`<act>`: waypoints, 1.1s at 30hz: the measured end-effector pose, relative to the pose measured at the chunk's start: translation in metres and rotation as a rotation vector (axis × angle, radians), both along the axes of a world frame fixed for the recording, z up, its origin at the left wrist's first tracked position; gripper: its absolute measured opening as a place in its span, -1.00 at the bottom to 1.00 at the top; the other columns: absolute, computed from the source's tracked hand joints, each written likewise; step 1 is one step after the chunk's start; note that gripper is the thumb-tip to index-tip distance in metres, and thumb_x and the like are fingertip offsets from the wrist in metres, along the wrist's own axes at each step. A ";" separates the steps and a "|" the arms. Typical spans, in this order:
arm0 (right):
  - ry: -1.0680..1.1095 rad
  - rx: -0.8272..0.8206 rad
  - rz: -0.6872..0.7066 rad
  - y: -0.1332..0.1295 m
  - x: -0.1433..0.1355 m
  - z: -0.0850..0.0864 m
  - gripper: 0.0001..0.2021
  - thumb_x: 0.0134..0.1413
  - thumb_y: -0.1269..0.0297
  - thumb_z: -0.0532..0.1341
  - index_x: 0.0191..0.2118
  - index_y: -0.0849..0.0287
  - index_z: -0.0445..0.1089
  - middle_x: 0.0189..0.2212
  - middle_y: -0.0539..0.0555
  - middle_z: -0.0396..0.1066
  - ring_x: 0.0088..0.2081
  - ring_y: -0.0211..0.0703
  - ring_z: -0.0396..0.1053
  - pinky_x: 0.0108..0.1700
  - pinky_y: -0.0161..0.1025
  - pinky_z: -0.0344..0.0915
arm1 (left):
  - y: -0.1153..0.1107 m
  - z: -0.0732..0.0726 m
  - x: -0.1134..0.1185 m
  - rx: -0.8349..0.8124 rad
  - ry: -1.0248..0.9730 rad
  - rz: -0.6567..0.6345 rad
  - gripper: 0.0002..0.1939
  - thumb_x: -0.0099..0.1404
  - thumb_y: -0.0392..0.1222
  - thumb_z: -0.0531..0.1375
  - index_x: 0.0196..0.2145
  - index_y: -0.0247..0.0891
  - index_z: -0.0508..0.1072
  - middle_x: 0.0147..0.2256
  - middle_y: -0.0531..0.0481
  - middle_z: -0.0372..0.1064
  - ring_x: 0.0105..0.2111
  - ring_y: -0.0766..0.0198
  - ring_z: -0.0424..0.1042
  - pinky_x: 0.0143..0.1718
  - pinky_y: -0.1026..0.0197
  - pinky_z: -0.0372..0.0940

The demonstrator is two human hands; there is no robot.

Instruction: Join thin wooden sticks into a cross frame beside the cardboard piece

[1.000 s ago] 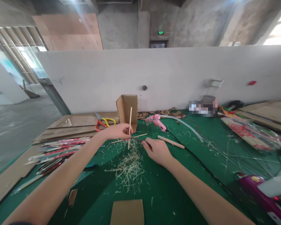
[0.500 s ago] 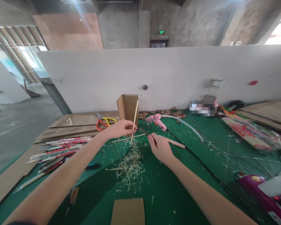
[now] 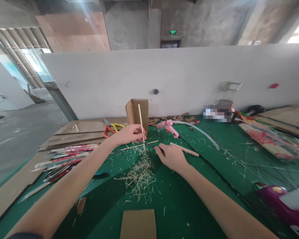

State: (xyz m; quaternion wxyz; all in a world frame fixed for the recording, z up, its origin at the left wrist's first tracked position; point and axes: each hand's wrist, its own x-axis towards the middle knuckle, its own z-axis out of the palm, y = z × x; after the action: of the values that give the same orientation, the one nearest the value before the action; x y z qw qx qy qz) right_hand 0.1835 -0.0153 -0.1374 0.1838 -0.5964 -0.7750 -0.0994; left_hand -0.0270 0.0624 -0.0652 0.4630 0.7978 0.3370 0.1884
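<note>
A thin pale wooden stick [image 3: 140,116] stands nearly upright, its lower part pinched in the fingers of my left hand [image 3: 132,133]. My right hand [image 3: 173,157] is closed on a knife [image 3: 151,145], whose narrow dark blade points left and meets the stick just below my left fingers. The knife's handle is hidden in my fist. Beneath lies a pile of fine wood shavings [image 3: 139,176] on the green tabletop [image 3: 174,205]. Another thin stick [image 3: 128,147] rests flat behind the blade, and a thicker wooden rod [image 3: 186,150] lies beyond my right hand.
An upright folded cardboard piece [image 3: 144,114] stands behind my left hand, with scissors [image 3: 109,127] to its left. Beyond my right hand is a pink glue gun [image 3: 170,127] with a black cord. Packaged tools [image 3: 64,156] lie left, a purple device [image 3: 279,202] right, a cardboard square [image 3: 138,224] in front.
The stick's top has tipped to the left, from leaning right to leaning slightly left. The knife blade has come in from just right of the stick to touch it.
</note>
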 end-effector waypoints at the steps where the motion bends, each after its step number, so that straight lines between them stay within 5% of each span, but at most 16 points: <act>1: -0.031 -0.013 -0.002 0.000 0.000 0.000 -0.54 0.22 0.03 -0.19 -0.44 0.13 0.32 -0.59 0.00 0.38 -0.52 -0.28 0.29 -0.51 -0.32 -0.19 | 0.000 0.000 0.000 0.003 0.012 -0.005 -0.77 0.19 -0.04 0.12 -0.30 -0.26 0.28 -0.24 -0.13 0.40 -0.25 0.20 0.42 -0.26 0.15 0.31; 11: -0.151 -0.056 -0.064 0.003 -0.010 0.007 -0.48 0.22 0.00 -0.24 -0.34 0.12 0.39 -0.45 0.09 0.45 -0.40 -0.17 0.38 -0.39 -0.32 0.07 | -0.006 0.001 0.004 0.185 0.209 -0.040 -0.86 0.13 -0.21 0.11 -0.34 -0.27 0.39 -0.38 -0.04 0.46 -0.33 0.24 0.43 -0.31 0.22 0.25; 33: -0.238 -0.186 0.017 0.006 -0.012 0.007 -0.42 0.18 -0.08 -0.21 -0.38 0.13 0.46 -0.51 0.13 0.44 -0.42 -0.11 0.40 -0.32 -0.21 0.17 | -0.001 -0.001 0.000 0.173 0.204 -0.066 -0.86 0.14 -0.20 0.10 -0.33 -0.27 0.38 -0.35 -0.08 0.47 -0.30 0.20 0.43 -0.31 0.21 0.25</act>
State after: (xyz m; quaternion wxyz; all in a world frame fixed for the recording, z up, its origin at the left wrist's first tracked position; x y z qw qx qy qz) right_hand 0.1719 -0.0095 -0.1306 0.0355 -0.5881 -0.8023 -0.0958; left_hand -0.0266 0.0611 -0.0660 0.3620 0.8604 0.3383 0.1195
